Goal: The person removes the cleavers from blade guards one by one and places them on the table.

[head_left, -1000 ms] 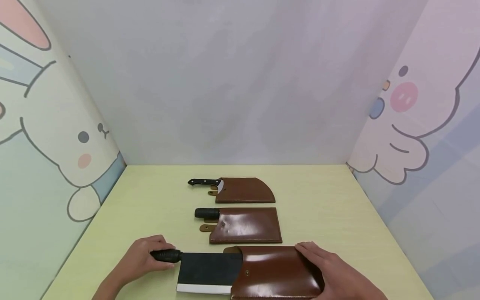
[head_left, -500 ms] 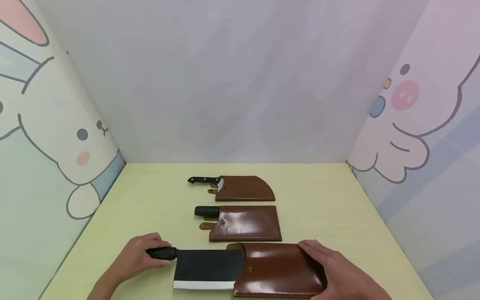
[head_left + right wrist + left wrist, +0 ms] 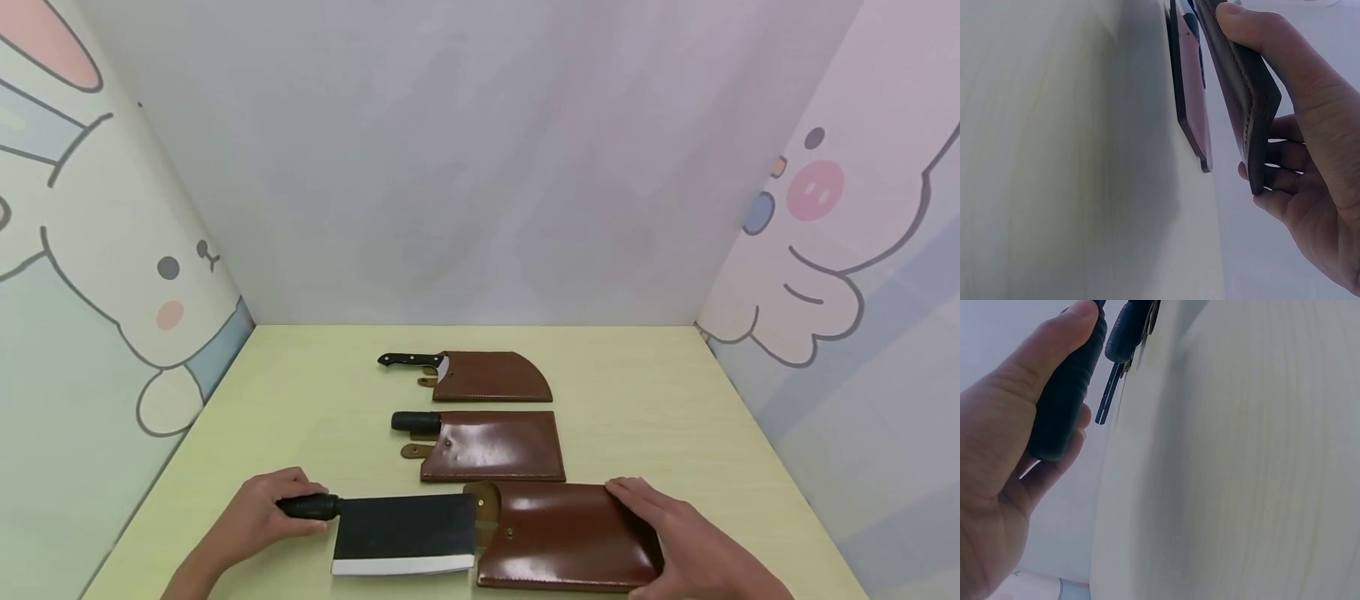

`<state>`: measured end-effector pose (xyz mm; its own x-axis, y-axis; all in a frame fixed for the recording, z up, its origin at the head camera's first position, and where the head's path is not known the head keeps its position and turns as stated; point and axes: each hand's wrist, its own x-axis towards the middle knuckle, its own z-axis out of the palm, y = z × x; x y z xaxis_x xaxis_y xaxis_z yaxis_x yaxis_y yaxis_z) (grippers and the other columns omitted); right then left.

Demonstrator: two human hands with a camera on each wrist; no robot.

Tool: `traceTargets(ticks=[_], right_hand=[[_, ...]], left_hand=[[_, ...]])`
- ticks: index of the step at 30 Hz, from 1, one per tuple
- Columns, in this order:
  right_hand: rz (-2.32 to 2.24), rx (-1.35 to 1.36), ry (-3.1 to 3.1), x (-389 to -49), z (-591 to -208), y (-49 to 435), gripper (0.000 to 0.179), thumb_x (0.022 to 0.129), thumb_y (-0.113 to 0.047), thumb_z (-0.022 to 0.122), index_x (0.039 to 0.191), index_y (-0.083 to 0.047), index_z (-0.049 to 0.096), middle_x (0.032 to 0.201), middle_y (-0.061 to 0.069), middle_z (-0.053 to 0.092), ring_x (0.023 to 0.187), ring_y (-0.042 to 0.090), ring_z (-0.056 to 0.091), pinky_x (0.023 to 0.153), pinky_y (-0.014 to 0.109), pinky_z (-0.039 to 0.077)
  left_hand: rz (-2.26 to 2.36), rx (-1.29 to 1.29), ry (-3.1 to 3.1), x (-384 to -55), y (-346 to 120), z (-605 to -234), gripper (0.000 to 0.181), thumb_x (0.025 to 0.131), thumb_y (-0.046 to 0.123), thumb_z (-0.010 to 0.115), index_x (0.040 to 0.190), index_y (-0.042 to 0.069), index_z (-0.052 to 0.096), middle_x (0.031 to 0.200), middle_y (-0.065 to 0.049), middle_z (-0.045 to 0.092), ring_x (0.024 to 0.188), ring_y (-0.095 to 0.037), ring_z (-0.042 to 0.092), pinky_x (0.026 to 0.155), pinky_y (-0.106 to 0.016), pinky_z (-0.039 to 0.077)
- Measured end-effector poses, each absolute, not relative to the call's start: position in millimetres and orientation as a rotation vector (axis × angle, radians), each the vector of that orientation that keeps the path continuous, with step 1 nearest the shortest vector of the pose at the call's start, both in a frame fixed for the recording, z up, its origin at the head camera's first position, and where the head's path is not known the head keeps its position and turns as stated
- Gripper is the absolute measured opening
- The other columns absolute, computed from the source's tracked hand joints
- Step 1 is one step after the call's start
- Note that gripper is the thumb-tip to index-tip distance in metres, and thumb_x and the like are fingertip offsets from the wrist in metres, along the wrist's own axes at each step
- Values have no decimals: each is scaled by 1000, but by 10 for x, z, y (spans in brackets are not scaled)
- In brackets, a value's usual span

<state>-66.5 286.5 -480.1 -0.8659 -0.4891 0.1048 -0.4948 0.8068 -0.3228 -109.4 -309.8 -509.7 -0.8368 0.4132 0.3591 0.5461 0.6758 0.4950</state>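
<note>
My left hand grips the black handle of a cleaver, its dark blade with a bright edge fully in sight in the head view. In the left wrist view the ridged handle lies between thumb and fingers. The blade's far end stands right at the mouth of a brown leather knife sheath, where a strap flap shows. My right hand holds that sheath by its closed right end. From the right wrist view, the thumb is on one face of the stitched sheath and fingers on the other.
Behind the hands lies a second sheath with a black-handled knife in it. Farther back is a curved sheath holding a knife with a riveted handle. Walls with cartoon animals border the pale table.
The left hand has drawn the cleaver leftward out of the sheath, baring the rest of the blade. The right hand and the sheath have shifted slightly right.
</note>
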Motion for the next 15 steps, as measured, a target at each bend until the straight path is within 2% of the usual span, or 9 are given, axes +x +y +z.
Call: traceTargets(ticks=[4,10,15], right_hand=[[548,778,-2974,-645,-4792,2913,124,52,-86,80,157,-38,34,151,3,52,129,27,58,86,36,54],[626,732,-2985,-620,-4760,3013,122,51,-80,85,156,-40,36,150,-5,52,129,18,56,83,30,53],[646,748,-2965,-605,-4740,3092,123,52,-76,89,156,-37,37,149,-1,53,131,18,54,83,29,53]], left_hand=[[-887,-748,-2683,-1080,-3160,-5096,32,68,39,95,95,35,77,85,27,58,70,6,50,61,-14,39],[-891,-748,-2675,-1058,-3225,-5099,33,67,35,96,94,35,77,85,26,58,69,6,49,60,-13,38],[-885,-755,-2681,-1039,-3273,-5094,34,66,34,97,94,34,77,84,26,57,69,6,49,60,-13,39]])
